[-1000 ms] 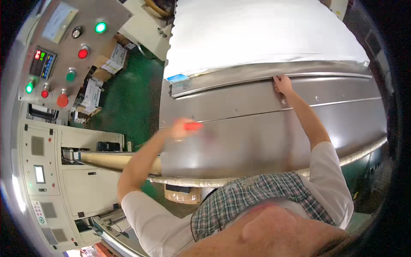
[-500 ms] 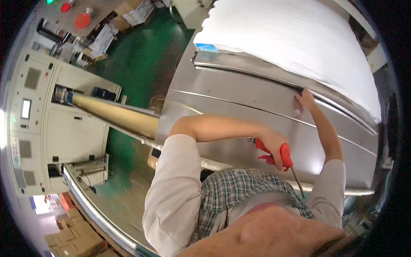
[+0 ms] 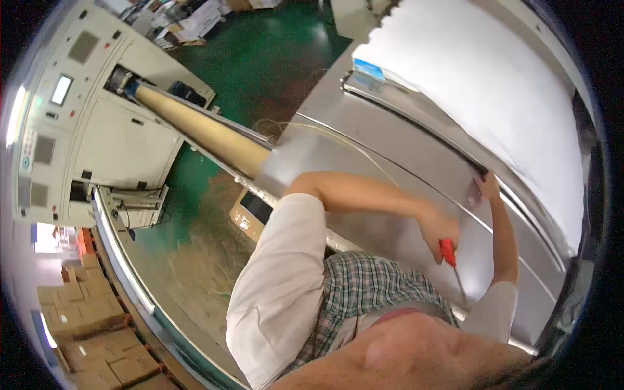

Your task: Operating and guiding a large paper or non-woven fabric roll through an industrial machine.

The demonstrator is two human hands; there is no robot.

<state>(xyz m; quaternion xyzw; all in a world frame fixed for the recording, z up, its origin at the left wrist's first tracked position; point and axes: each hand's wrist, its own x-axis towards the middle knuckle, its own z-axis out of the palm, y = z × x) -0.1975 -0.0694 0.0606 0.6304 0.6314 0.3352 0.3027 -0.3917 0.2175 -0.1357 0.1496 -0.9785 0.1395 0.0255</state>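
My left hand [image 3: 439, 227] is closed around a red air blow gun [image 3: 447, 252], seen mostly from behind. A thin dark hose [image 3: 461, 283] runs down from it toward my apron. Past it, my right hand [image 3: 486, 187] touches the metal beside the long dark slot in the steel table [image 3: 383, 156], fingers apart. I see no object in that hand. Beyond the slot lies a wide stack of white sheet material [image 3: 481, 84]. A small blue-and-white piece [image 3: 369, 69] sits at its near left corner.
A long tan roller [image 3: 201, 130] reaches from a cream machine cabinet [image 3: 117, 143] to the table's left side. A thin cord [image 3: 351, 140] lies across the steel. Cardboard boxes [image 3: 91, 318] are stacked at lower left. A brown carton [image 3: 250, 211] stands under the table edge.
The view has turned, so the table now slants more steeply. The blow gun has turned in my left hand, and less of its red body shows. My right hand remains along the slot.
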